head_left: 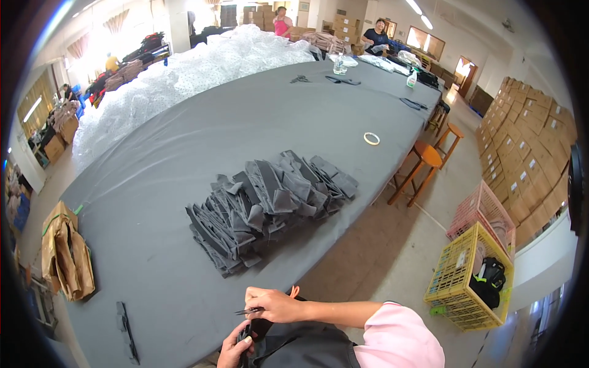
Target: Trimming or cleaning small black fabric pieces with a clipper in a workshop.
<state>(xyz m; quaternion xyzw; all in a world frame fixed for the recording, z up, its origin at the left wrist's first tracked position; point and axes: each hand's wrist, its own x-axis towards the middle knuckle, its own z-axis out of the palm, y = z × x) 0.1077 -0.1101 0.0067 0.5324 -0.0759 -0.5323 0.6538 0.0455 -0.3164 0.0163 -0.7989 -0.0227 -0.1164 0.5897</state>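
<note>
- Dark cloth (248,330): pinched in the left hand (234,348), thumb pressed on it — held low at the near edge of the grey table (165,319).
- Scissors (250,311): gripped in the curled right hand (274,305), blades pointing left, near the left hand.
- Cloth pieces (270,195): heaped on the table, beyond both hands.

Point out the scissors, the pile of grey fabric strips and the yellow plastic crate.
Scissors (250,311): head view, on the blades.
Pile of grey fabric strips (265,195): head view, middle of its upper surface.
Yellow plastic crate (451,273): head view, on its side wall.
</note>
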